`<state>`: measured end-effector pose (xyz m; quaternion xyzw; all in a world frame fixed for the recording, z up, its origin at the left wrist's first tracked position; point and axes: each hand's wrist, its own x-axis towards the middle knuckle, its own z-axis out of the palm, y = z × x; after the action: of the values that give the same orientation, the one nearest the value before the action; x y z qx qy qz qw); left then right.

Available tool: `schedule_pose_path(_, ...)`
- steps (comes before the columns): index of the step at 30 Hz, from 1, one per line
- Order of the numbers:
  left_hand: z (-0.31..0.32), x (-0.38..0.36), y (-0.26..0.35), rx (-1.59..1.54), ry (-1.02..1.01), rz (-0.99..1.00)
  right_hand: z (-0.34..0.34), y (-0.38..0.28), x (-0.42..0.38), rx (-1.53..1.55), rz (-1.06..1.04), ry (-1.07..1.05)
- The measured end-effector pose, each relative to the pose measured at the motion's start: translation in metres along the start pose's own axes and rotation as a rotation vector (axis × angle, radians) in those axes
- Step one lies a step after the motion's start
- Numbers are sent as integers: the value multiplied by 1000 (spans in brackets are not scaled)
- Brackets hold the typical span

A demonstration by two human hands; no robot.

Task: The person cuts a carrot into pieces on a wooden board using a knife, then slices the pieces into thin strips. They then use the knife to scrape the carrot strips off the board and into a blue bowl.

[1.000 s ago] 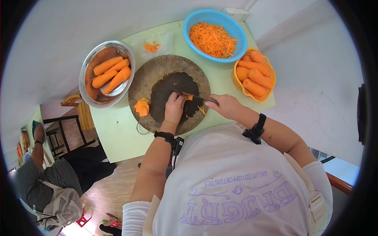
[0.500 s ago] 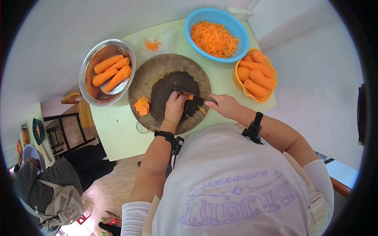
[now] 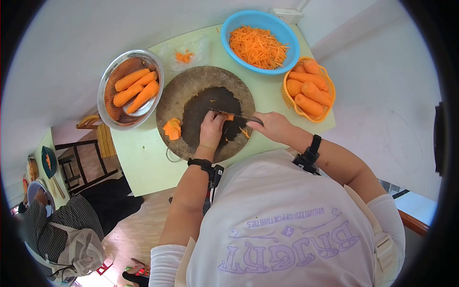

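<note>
A round dark cutting board [image 3: 224, 79] lies on the pale green table. My right hand [image 3: 272, 127] is closed round the handle of a knife [image 3: 240, 117], its blade reaching left over the board. Close against the blade, my left hand [image 3: 212, 130] presses a small carrot piece [image 3: 230, 117] on the board, fingers curled and partly hidden. Cut carrot pieces [image 3: 172, 129] are piled at the board's left edge. A few thin carrot shreds [image 3: 245, 132] lie right of my left hand.
Behind the board, a blue basin [image 3: 293, 37] holds carrot shreds. Whole carrots fill a yellow basket [image 3: 326, 113] at right and lie in a metal colander [image 3: 106, 103] at left. A plastic bag [image 3: 201, 49] holds orange scraps. Another person [image 3: 71, 220] is at a side table, lower left.
The view has shifted slightly. Both hands and the knife stay in nearly the same place on the board. The other person at lower left has moved a little.
</note>
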<state>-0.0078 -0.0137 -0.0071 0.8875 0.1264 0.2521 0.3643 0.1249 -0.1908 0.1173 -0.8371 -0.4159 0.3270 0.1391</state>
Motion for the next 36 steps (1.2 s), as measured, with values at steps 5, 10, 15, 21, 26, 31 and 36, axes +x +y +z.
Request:
schedule_pose_path(5, 0, 0, 0, 10, -2, -14, 3, 5, 2, 34, -22, 18)
schedule_pose_path(10, -1, 0, 0, 6, -12, -5, 0, 4, 4, 75, 29, -58)
schedule_pose_path(15, -1, 1, 2, 15, -20, -12, 12, 7, 10, 80, -10, 8)
schedule_pose_path(21, -3, 1, 3, 29, -44, -34, 4, 4, 8, 98, -5, -18)
schedule_pose_path(26, 0, 1, 1, -16, -14, -25, 2, 5, 5, 70, -15, -14)
schedule_pose_path(31, -1, 1, 2, -32, -12, -20, 1, 5, 5, 71, -23, -11)
schedule_pose_path(36, -2, 2, 3, -23, -8, -13, -2, 4, 6, 103, -9, -40)
